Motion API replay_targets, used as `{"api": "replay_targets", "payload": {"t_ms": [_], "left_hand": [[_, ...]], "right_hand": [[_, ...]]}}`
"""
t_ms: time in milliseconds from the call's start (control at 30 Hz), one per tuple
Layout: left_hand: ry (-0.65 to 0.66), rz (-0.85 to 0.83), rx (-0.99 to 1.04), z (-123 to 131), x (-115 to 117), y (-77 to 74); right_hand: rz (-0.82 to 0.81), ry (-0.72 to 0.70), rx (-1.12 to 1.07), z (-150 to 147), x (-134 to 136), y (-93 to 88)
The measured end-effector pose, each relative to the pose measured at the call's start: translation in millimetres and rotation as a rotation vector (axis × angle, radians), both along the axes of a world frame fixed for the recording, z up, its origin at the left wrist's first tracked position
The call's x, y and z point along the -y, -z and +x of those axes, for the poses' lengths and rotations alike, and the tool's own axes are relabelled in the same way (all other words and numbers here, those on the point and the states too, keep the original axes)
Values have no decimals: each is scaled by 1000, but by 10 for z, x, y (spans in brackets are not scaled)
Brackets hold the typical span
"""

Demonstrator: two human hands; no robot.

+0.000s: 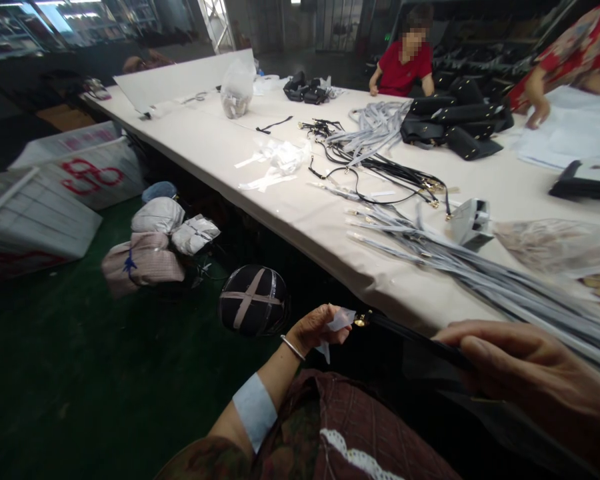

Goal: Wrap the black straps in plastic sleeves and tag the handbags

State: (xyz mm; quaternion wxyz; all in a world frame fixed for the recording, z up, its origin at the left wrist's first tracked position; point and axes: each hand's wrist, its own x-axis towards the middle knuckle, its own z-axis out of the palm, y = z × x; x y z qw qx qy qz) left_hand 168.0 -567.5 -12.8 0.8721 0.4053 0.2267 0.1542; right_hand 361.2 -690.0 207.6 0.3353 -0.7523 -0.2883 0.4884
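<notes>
Firmly, left fingers (330,331) pinch wrapper (341,319), right fingers (500,332) strap (410,335).

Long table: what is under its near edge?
A round black stool and pale stuffed bags sit on the green floor at its edge; deeper underneath is too dark to see.

A slim black strap (410,337) ends in a gold metal clasp (361,320), beside a translucent white plastic scrap (340,320). A thin silver bangle (293,347) and a pale blue-white patch (254,410) mark the forearm. The lap garment (370,420) is dark maroon with a fine check and a white lace edge. The long cream table (260,180) carries grey wrapped straps (480,273) and black handbags (455,120). The floor (80,373) is dark green. A round black stool (253,300) bears a tan cross, and a white crate (90,177) shows red characters.
</notes>
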Motion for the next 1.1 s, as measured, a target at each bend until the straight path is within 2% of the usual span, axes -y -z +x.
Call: {"api": "replay_targets", "payload": {"t_ms": [200, 600, 733, 900, 1100], "left_hand": [[73, 15, 20, -45, -22, 7], [71, 51, 35, -32, -56, 5], [115, 57, 90, -20, -78, -80], [200, 122, 134, -19, -158, -267], [273, 165, -8, 12, -206, -448]], "right_hand": [[15, -29, 4, -27, -45, 11], [24, -105, -49, -55, -77, 11], [27, -132, -65, -29, -59, 35], [49, -213, 7, 101, -60, 112], [129, -344, 379, 338, -81, 357]]}}
